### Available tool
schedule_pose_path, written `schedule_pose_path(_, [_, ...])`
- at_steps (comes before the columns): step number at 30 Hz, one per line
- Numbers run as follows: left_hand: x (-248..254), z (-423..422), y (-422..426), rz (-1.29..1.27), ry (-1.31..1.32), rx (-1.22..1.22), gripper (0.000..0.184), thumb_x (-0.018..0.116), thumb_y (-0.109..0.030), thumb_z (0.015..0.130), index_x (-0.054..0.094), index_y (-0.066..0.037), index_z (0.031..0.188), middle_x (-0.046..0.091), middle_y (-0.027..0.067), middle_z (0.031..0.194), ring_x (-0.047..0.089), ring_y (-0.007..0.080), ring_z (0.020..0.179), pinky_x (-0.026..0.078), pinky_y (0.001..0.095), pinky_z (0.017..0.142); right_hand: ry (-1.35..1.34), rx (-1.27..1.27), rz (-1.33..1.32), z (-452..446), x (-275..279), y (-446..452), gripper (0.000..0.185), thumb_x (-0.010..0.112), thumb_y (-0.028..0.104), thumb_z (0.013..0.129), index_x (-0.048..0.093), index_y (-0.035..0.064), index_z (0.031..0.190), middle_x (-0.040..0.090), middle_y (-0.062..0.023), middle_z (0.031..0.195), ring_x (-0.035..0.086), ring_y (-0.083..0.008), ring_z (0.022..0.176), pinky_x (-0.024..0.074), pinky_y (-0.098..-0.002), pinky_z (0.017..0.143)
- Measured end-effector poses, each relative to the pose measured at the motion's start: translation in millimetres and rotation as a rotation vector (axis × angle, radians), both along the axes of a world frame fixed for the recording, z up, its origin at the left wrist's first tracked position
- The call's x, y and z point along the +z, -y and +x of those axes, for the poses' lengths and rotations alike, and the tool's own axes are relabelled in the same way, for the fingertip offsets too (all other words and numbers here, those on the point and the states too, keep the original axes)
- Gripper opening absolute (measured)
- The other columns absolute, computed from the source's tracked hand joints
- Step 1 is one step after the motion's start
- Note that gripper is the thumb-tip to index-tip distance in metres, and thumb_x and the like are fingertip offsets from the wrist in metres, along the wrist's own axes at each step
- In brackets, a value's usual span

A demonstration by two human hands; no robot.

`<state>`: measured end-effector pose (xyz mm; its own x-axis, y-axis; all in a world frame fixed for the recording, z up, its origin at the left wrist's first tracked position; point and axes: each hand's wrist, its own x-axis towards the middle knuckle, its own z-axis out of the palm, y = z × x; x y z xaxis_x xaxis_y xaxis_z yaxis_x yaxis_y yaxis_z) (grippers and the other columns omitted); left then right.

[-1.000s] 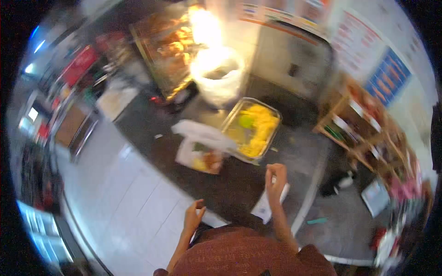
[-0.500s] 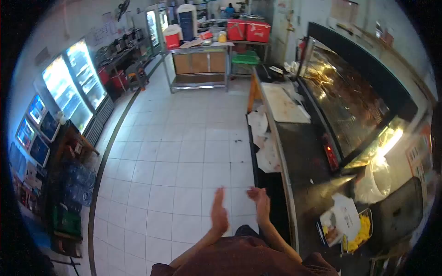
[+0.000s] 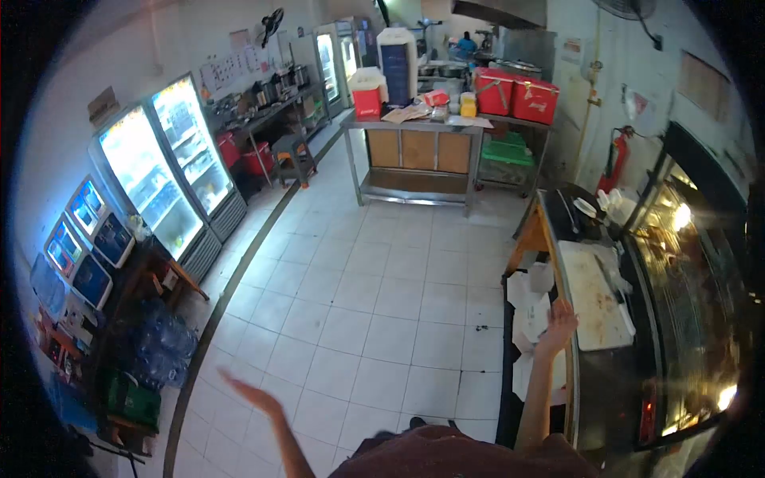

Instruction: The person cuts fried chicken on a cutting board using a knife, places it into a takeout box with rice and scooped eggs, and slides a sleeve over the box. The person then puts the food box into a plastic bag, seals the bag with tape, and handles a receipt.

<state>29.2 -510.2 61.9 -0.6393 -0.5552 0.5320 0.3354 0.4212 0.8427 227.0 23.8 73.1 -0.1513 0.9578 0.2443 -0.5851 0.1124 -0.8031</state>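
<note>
White-tiled floor (image 3: pixel 358 319) spans the room, with a brightly lit, glass-doored refrigerator (image 3: pixel 171 159) on the far left and a red fire extinguisher (image 3: pixel 615 163) against the far right wall. Your left grip (image 3: pixel 253 392), blurred, is released, its fingers extended above the near floor. Your right grip (image 3: pixel 558 325) is released too, fingers raised by the left edge of the dark tabletop (image 3: pixel 602 382); whether it touches cannot be told. Just right of it lies the stained, white rectangular cutting board (image 3: pixel 596 295), beside a lit, glass-fronted display cabinet (image 3: pixel 693 295).
</note>
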Motion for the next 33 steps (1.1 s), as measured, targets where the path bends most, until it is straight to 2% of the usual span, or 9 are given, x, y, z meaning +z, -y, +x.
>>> schedule_pose_path(5, [55.9, -71.4, 27.1, -0.003, -0.300, 0.421, 0.050, 0.012, -0.027, 0.094, 0.018, 0.004, 0.132, 0.020, 0.0151, 0.138, 0.019, 0.0228, 0.128, 0.011, 0.0320, 0.106, -0.045, 0.159, 0.126, -193.2, 11.4, -12.6, 0.045, 0.029, 0.036, 0.091, 0.044, -0.0010, 0.113, 0.047, -0.0139, 0.117, 0.043, -0.0234, 0.111, 0.0360, -0.0355, 0.091])
schedule_pose_path(9, [-2.2, -182.3, -81.1, 0.210, -0.170, -0.067, 0.053, 0.018, -0.033, 0.094, 0.010, 0.002, 0.134, 0.011, 0.0113, 0.141, 0.011, 0.0205, 0.130, 0.009, 0.0315, 0.106, 0.132, 0.858, -0.128, -368.0, -48.5, 98.0, 0.043, 0.028, 0.030, 0.092, 0.044, 0.0006, 0.119, 0.044, -0.0137, 0.122, 0.041, -0.0210, 0.114, 0.0310, -0.0311, 0.095])
schedule_pose_path(11, [-53.9, -242.5, -161.7, 0.218, 0.032, -0.271, 0.053, 0.017, -0.033, 0.094, 0.010, -0.001, 0.135, 0.008, 0.0109, 0.142, 0.007, 0.0221, 0.131, 0.005, 0.0345, 0.106, 0.364, 1.152, 0.266, -408.7, -40.1, 197.4, 0.048, 0.027, 0.036, 0.092, 0.039, 0.0026, 0.125, 0.035, -0.0095, 0.131, 0.031, -0.0200, 0.121, 0.0205, -0.0330, 0.102])
schedule_pose_path(15, [-56.0, -340.3, -229.2, 0.192, 0.279, -0.526, 0.057, 0.019, -0.038, 0.092, 0.021, 0.003, 0.131, 0.019, 0.0156, 0.138, 0.020, 0.0246, 0.127, 0.010, 0.0364, 0.105, 0.458, 1.741, -0.192, -514.6, -70.4, 235.8, 0.057, 0.026, 0.042, 0.091, 0.031, -0.0005, 0.129, 0.023, -0.0151, 0.137, 0.023, -0.0225, 0.126, 0.0177, -0.0368, 0.103])
schedule_pose_path(18, [-60.6, -451.4, -211.8, -0.012, 0.178, -0.502, 0.054, 0.013, -0.035, 0.094, 0.020, 0.004, 0.131, 0.020, 0.0163, 0.138, 0.019, 0.0251, 0.127, 0.009, 0.0352, 0.106, 0.650, 1.470, -0.036, -591.6, -42.7, 152.9, 0.059, 0.023, 0.051, 0.090, 0.031, 0.0096, 0.132, 0.027, -0.0070, 0.137, 0.019, -0.0196, 0.128, 0.0200, -0.0395, 0.101])
schedule_pose_path(20, [-80.3, -541.9, -196.8, -0.031, -0.027, -0.517, 0.054, 0.013, -0.034, 0.094, 0.023, 0.003, 0.130, 0.024, 0.0154, 0.136, 0.016, 0.0274, 0.128, 0.004, 0.0381, 0.107, 0.375, 1.162, 0.051, -640.8, -77.8, 87.9, 0.062, 0.023, 0.054, 0.088, 0.032, 0.0100, 0.131, 0.029, -0.0066, 0.136, 0.021, -0.0208, 0.127, 0.0228, -0.0414, 0.099])
schedule_pose_path(25, [-81.4, -698.5, -242.0, -0.091, -0.011, -0.436, 0.053, 0.014, -0.034, 0.093, 0.024, 0.003, 0.130, 0.026, 0.0153, 0.136, 0.016, 0.0286, 0.128, 0.004, 0.0397, 0.106, 0.347, 0.624, -0.262, -740.7, -40.2, -37.6, 0.057, 0.026, 0.049, 0.090, 0.048, 0.0037, 0.116, 0.052, -0.0108, 0.115, 0.047, -0.0214, 0.108, 0.0357, -0.0358, 0.091])
schedule_pose_path(31, [-61.5, -842.3, -310.5, -0.155, 0.016, -0.462, 0.053, 0.014, -0.034, 0.093, 0.026, 0.003, 0.129, 0.027, 0.0153, 0.135, 0.016, 0.0300, 0.128, 0.003, 0.0416, 0.106, 0.296, 0.693, -0.291, -953.1, -45.8, -34.5, 0.054, 0.026, 0.044, 0.091, 0.050, 0.0017, 0.113, 0.052, -0.0122, 0.114, 0.046, -0.0216, 0.109, 0.0342, -0.0346, 0.093])
schedule_pose_path(33, [-46.5, -868.4, -337.1, -0.187, 0.053, -0.476, 0.053, 0.014, -0.034, 0.093, 0.026, 0.003, 0.129, 0.027, 0.0153, 0.135, 0.015, 0.0305, 0.128, 0.002, 0.0422, 0.106, 0.470, 0.897, 0.086, -1031.5, -57.8, 23.5, 0.052, 0.025, 0.042, 0.092, 0.044, 0.0034, 0.120, 0.043, -0.0136, 0.124, 0.034, -0.0210, 0.120, 0.0276, -0.0353, 0.098])
